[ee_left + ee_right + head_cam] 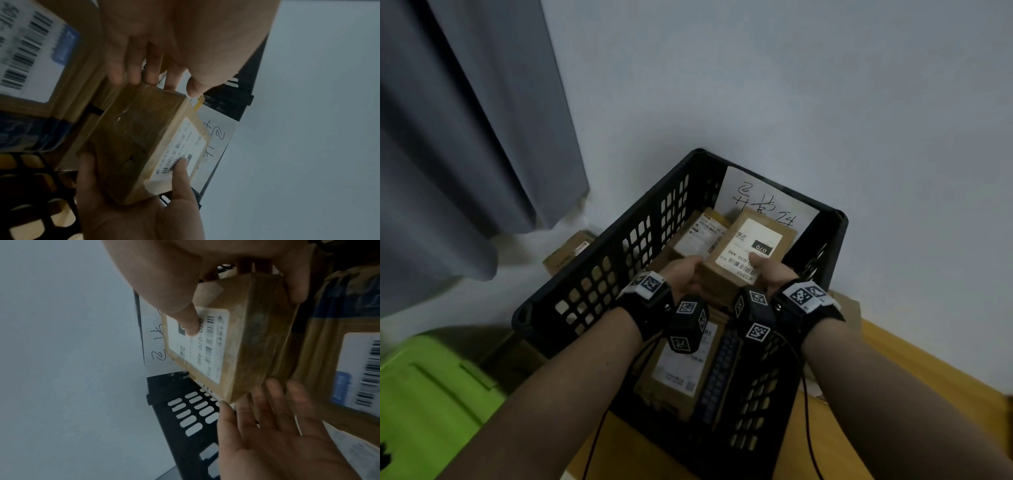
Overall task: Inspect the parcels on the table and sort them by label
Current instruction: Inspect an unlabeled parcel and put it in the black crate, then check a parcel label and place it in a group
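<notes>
Small cardboard parcel [141, 146] held between two hands

Right hand [131, 209] grips its lower end, thumb on the white label [180, 151]; left hand's [164, 40] straight fingers touch the opposite end.

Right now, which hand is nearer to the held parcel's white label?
Right. The right hand has its thumb on the label; the left hand touches only the left edge of the parcel.

Cardboard parcels in a perforated black plastic crate [599, 274], centre frame.
The small brown cardboard parcel [750, 253] is wrapped in glossy clear tape, its white paper label [748, 248] smooth; a matt white paper sheet [743, 192] lines the crate's far wall, grey cloth curtain [465, 137] upper left, glossy green plastic bin [431, 394] lower left.
</notes>
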